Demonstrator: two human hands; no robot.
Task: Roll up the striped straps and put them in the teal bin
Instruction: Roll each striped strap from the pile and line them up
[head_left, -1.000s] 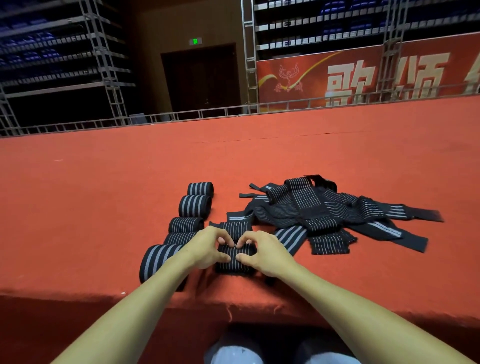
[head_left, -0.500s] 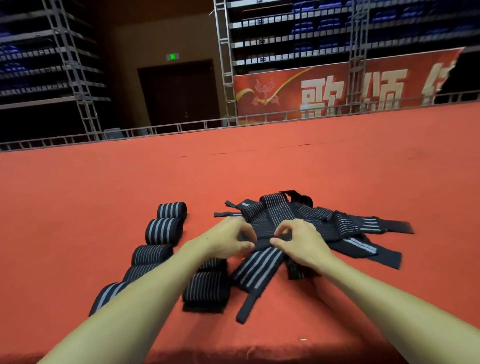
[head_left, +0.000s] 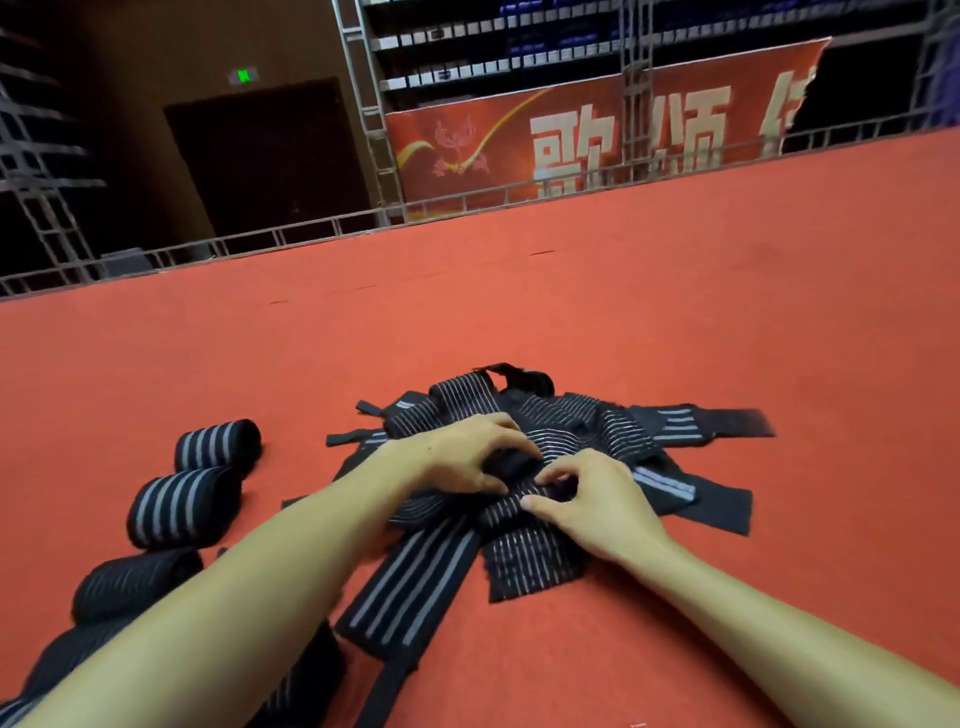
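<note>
A heap of loose black straps with grey stripes (head_left: 582, 421) lies on the red carpet in front of me. My left hand (head_left: 467, 452) and my right hand (head_left: 592, 499) both reach into the near side of the heap, fingers curled and pinching a dark strap end (head_left: 511, 462) between them. A flat wide strap (head_left: 410, 582) runs from the heap toward me. Several rolled straps (head_left: 182, 506) lie in a row at the left, the nearest ones partly hidden by my left forearm. No teal bin is in view.
The red carpet (head_left: 675, 291) stretches far ahead and to both sides. A metal railing (head_left: 311, 234) borders its far edge, with a red banner (head_left: 597, 135) and scaffolding behind it.
Both hands have left the rolled strap near the front edge and moved forward into the loose heap, where they now take hold of a strap. The view has shifted closer.
</note>
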